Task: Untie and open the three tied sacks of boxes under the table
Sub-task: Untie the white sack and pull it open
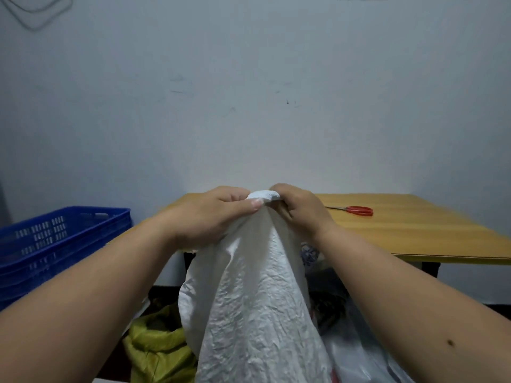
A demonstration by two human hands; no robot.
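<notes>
A white woven sack (pixel 254 299) stands upright in front of me, its gathered top raised to the height of the table edge. Its bunched neck, a rolled white lump (pixel 264 195), sits between my two hands. My left hand (pixel 210 217) grips the neck from the left, thumb across the front. From the right, my right hand (pixel 300 210) grips the same bunch with curled fingers. A yellow-green sack (pixel 159 346) lies low on the left beside the white one. A clear plastic sack (pixel 356 352) lies low on the right, partly hidden by my forearm.
A wooden table (pixel 401 233) stands behind the sacks against a pale wall, with red-handled scissors (pixel 356 210) lying on it. Blue plastic crates (pixel 58 244) are stacked at the left. Dark floor shows under the table.
</notes>
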